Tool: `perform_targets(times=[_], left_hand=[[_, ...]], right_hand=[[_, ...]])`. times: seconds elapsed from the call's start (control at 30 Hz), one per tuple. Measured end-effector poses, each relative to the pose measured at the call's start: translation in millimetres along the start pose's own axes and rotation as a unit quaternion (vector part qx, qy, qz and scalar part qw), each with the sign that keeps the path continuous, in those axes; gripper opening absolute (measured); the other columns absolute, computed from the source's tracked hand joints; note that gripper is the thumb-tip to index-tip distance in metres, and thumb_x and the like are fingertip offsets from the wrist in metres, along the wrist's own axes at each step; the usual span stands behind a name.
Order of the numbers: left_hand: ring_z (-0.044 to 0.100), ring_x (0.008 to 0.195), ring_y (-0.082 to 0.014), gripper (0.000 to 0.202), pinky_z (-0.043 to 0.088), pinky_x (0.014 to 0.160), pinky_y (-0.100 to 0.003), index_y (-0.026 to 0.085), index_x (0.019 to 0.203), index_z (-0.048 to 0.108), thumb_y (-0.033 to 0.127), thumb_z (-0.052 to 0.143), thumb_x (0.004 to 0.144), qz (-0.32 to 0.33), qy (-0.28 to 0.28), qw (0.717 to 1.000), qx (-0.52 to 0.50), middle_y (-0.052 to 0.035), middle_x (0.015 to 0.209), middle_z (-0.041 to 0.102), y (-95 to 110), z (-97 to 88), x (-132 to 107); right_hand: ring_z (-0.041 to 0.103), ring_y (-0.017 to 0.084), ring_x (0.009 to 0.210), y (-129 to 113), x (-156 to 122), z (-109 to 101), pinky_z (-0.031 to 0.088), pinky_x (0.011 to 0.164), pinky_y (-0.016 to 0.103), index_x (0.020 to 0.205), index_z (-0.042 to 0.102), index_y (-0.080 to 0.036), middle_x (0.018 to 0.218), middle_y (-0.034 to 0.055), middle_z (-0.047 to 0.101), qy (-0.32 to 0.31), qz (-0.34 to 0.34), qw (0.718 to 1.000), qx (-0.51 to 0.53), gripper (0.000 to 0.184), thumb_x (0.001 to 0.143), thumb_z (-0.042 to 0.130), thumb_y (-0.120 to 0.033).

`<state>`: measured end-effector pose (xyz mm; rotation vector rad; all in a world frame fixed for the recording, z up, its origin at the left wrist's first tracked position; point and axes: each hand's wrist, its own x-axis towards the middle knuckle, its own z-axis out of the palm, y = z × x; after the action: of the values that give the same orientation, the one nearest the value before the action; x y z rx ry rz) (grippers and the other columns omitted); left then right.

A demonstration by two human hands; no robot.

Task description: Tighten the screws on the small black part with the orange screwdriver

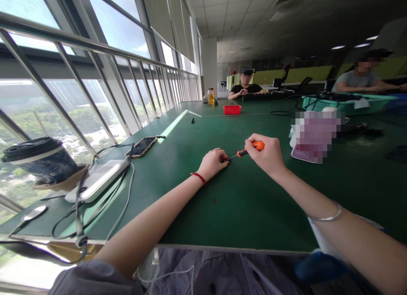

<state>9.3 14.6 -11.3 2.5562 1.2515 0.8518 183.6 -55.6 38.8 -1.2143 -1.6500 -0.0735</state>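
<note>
My right hand is wrapped round the orange and black handle of a screwdriver, whose thin metal shaft slants down to the left. Its tip meets a small dark piece at the fingertips of my left hand. The left fingers are bent and pinch that dark piece against the green tabletop. Most of the piece is hidden by the fingers, and its kind is too small to make out. A red cord circles my left wrist, and a silver bangle sits on my right forearm.
On the left are a dark cup, a white box with cables, and a phone. Ahead lies a red tray. To the right stand a pink-screened device and a teal basket. Two people sit across the table.
</note>
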Motion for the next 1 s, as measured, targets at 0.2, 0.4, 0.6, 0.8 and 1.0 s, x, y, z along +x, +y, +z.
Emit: perform_targets(times=[0.2, 0.4, 0.6, 0.8, 1.0], left_hand=[[0.055, 0.07, -0.0124, 0.005, 0.045, 0.064, -0.023, 0.016, 0.077, 0.066, 0.019, 0.064, 0.073, -0.002, -0.003, 1.0, 0.008, -0.0013, 0.081, 0.06, 2.1, -1.4, -0.2], [0.056, 0.069, -0.0122, 0.005, 0.045, 0.064, -0.023, 0.016, 0.078, 0.065, 0.019, 0.063, 0.074, 0.004, -0.003, 1.0, 0.005, -0.0015, 0.081, 0.06, 0.8, -0.7, -0.3], [0.055, 0.069, -0.012, 0.004, 0.045, 0.064, -0.023, 0.016, 0.076, 0.065, 0.019, 0.062, 0.074, 0.007, -0.002, 1.0, 0.008, -0.0014, 0.081, 0.06, 0.3, -0.4, 0.3], [0.055, 0.069, -0.0121, 0.004, 0.045, 0.064, -0.023, 0.016, 0.076, 0.064, 0.019, 0.062, 0.074, 0.003, -0.005, 1.0, 0.009, -0.0013, 0.081, 0.06, 2.8, -1.6, -0.2], [0.055, 0.069, -0.0122, 0.004, 0.045, 0.065, -0.023, 0.017, 0.076, 0.064, 0.019, 0.062, 0.074, 0.003, -0.007, 1.0, 0.012, -0.001, 0.081, 0.06, 3.3, -1.8, -0.4]], right_hand=[[0.048, 0.013, 0.05, 0.3, 0.3, -0.8, 0.036, 0.053, 0.026, 0.059, 0.055, -0.02, 0.053, 0.0, 0.054, -0.01, 0.001, 1.0, 0.004, 0.024, 0.078, 0.049, -0.033], [0.049, 0.013, 0.049, -0.1, 0.1, -2.0, 0.036, 0.052, 0.026, 0.059, 0.055, -0.02, 0.053, 0.0004, 0.054, -0.001, -0.005, 1.0, 0.01, 0.024, 0.079, 0.05, -0.032], [0.049, 0.013, 0.05, -0.3, -0.1, -1.8, 0.036, 0.052, 0.026, 0.059, 0.055, -0.02, 0.053, 0.0004, 0.054, -0.001, -0.005, 1.0, 0.009, 0.024, 0.079, 0.05, -0.032], [0.047, 0.013, 0.049, -1.3, -0.5, -1.6, 0.036, 0.053, 0.026, 0.058, 0.054, -0.02, 0.052, -0.0001, 0.054, -0.008, -0.004, 1.0, 0.01, 0.023, 0.078, 0.05, -0.032], [0.048, 0.013, 0.05, -2.9, 0.0, -2.1, 0.036, 0.053, 0.026, 0.061, 0.054, -0.021, 0.054, -0.0004, 0.055, -0.021, -0.009, 1.0, -0.002, 0.021, 0.078, 0.05, -0.033]])
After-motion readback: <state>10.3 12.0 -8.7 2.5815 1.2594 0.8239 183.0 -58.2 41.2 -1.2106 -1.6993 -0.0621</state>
